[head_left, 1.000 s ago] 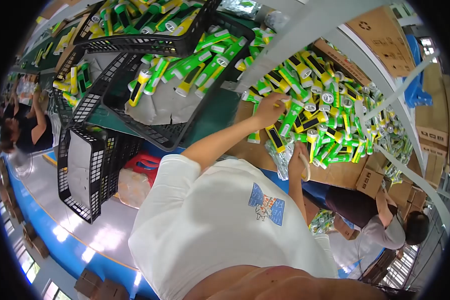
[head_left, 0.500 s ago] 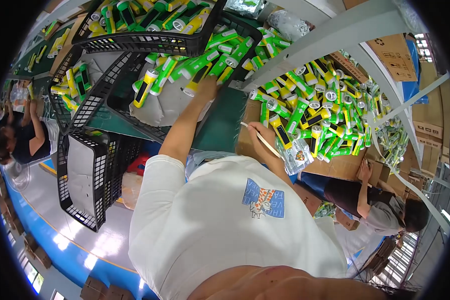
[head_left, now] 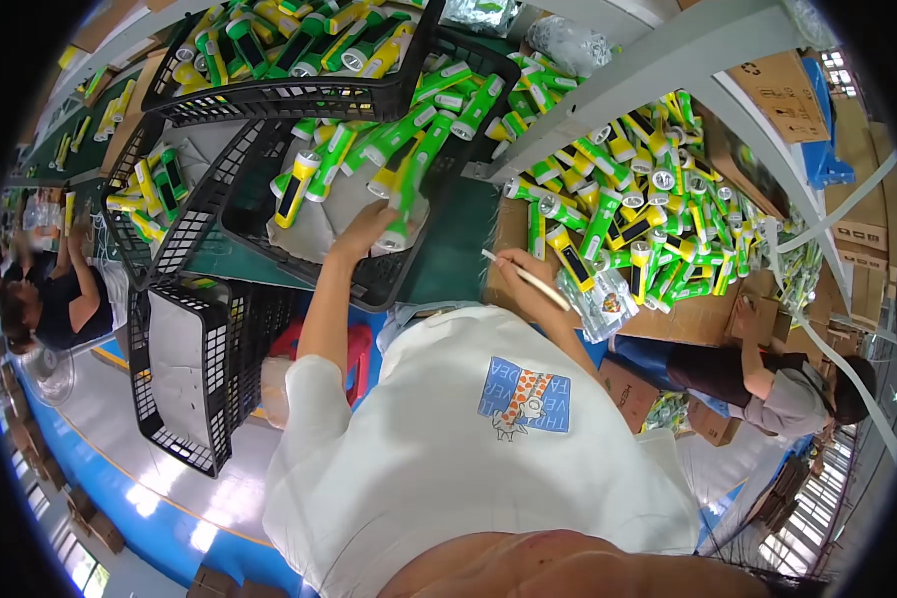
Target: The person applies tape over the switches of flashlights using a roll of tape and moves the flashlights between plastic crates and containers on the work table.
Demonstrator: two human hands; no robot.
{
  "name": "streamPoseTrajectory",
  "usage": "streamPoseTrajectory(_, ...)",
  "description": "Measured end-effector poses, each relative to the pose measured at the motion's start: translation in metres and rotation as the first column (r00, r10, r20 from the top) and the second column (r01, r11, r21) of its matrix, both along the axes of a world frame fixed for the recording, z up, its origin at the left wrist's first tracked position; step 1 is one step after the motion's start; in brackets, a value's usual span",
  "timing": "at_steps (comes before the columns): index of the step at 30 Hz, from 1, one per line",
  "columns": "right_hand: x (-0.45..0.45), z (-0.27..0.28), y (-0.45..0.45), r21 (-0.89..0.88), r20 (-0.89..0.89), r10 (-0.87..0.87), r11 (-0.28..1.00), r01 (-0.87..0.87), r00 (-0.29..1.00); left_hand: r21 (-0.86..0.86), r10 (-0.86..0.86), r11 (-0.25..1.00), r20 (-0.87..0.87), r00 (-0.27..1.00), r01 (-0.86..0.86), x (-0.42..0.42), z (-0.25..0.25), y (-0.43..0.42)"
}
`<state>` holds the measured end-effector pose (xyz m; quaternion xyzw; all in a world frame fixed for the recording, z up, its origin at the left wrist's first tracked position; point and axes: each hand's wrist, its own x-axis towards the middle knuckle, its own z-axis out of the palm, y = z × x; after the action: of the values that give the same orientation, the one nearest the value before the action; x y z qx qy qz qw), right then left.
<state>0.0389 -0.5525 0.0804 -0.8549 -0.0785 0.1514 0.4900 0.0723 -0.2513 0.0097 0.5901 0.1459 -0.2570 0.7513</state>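
In the head view, my left hand [head_left: 362, 233] is over the black crate with its fingers closed on a green flashlight [head_left: 401, 207], slightly smeared by motion. The flashlight's lens end points toward me. Beneath it lies grey cardboard lining [head_left: 319, 227], with a yellow flashlight [head_left: 296, 189] and several others around. My right hand [head_left: 521, 277] grips a thin cream-coloured stick [head_left: 540, 283], held slantwise at the near edge of the cardboard box [head_left: 658, 325]. A clear plastic bag [head_left: 605, 303] lies beside that hand, next to a yellow flashlight [head_left: 570, 257].
A raised black crate [head_left: 289, 100] full of flashlights stands at the back. The right box holds a heap of flashlights, with a grey metal beam [head_left: 608, 95] crossing above. Stacked black crates [head_left: 184, 389] stand at left. Co-workers sit at left [head_left: 65, 299] and right [head_left: 767, 384].
My left hand has drawn back toward me from the flashlight pile, bringing a green flashlight with it. My right hand still holds the stick in nearly the same place.
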Motion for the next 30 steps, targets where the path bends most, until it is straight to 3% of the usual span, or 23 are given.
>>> streamPoseTrajectory(1, 0.0, -0.007, 0.003, 0.086, -0.073, -0.027, 0.996, 0.033, 0.997, -0.356, 0.175, 0.914, -0.093, 0.98, -0.197, -0.01, 0.017, -0.012)
streamPoseTrajectory(2, 0.004, -0.004, 0.011, 0.225, -0.16, 0.012, 0.974, 0.024, 0.987, -0.529, 0.208, 0.831, 0.009, 0.978, -0.172, -0.019, 0.058, -0.033)
streamPoseTrajectory(5, 0.015, 0.021, 0.029, 0.474, -0.137, 0.036, 0.88, 0.033, 0.99, -0.496, 0.234, 0.853, 0.083, 0.969, -0.164, -0.027, 0.062, -0.07)
streamPoseTrajectory(7, 0.02, 0.034, 0.036, 0.551, -0.145, 0.03, 0.833, 0.055, 0.989, -0.349, 0.244, 0.916, 0.1, 0.965, -0.196, -0.031, 0.065, -0.099)
streamPoseTrajectory(8, 0.022, 0.037, 0.035, 0.589, -0.18, 0.068, 0.807, 0.052, 0.981, -0.171, 0.231, 0.966, 0.247, 0.941, -0.192, -0.033, 0.065, -0.11)
streamPoseTrajectory(9, 0.024, 0.033, 0.031, 0.59, -0.184, 0.058, 0.805, 0.063, 0.981, 0.013, 0.185, 0.978, 0.388, 0.903, -0.206, -0.034, 0.065, -0.118)
streamPoseTrajectory(11, 0.028, 0.031, 0.024, 0.336, 0.142, 0.095, 0.932, -0.138, 0.985, 0.07, 0.118, 0.984, 0.45, 0.885, -0.167, -0.032, 0.065, -0.122)
streamPoseTrajectory(13, 0.025, 0.033, 0.017, 0.357, 0.087, 0.074, 0.929, -0.101, 0.993, -0.144, 0.168, 0.982, 0.35, 0.921, -0.124, -0.031, 0.063, -0.128)
streamPoseTrajectory(14, 0.026, 0.032, 0.015, 0.322, 0.116, 0.081, 0.94, -0.115, 0.99, -0.143, 0.162, 0.983, 0.35, 0.923, -0.118, -0.031, 0.062, -0.13)
streamPoseTrajectory(17, 0.027, 0.037, 0.01, 0.232, 0.154, 0.091, 0.965, -0.125, 0.984, -0.131, 0.121, 0.989, 0.419, 0.9, -0.071, -0.029, 0.062, -0.133)
streamPoseTrajectory(19, 0.026, 0.042, 0.009, 0.175, 0.16, 0.094, 0.977, -0.122, 0.983, -0.005, 0.063, 0.998, 0.503, 0.862, -0.07, -0.03, 0.066, -0.135)
streamPoseTrajectory(23, 0.026, 0.045, 0.008, 0.14, 0.2, 0.047, 0.987, -0.076, 0.979, 0.031, 0.009, 0.999, 0.519, 0.855, -0.029, -0.031, 0.059, -0.138)
streamPoseTrajectory(26, 0.03, 0.044, 0.0, 0.048, 0.267, 0.118, 0.99, -0.136, 0.957, 0.086, -0.002, 0.995, 0.551, 0.834, -0.054, -0.031, 0.05, -0.142)
streamPoseTrajectory(28, 0.034, 0.03, -0.013, 0.239, -0.269, 0.083, 0.971, -0.017, 0.96, -0.176, 0.121, 0.982, 0.292, 0.949, -0.072, -0.032, 0.044, -0.144)
streamPoseTrajectory(29, 0.039, 0.033, -0.024, 0.29, -0.401, 0.069, 0.956, 0.055, 0.913, -0.298, 0.154, 0.949, 0.145, 0.977, -0.105, -0.032, 0.042, -0.145)
streamPoseTrajectory(30, 0.041, 0.025, -0.033, 0.256, -0.426, 0.083, 0.966, 0.032, 0.901, -0.291, 0.146, 0.953, 0.188, 0.971, -0.087, -0.03, 0.04, -0.147)
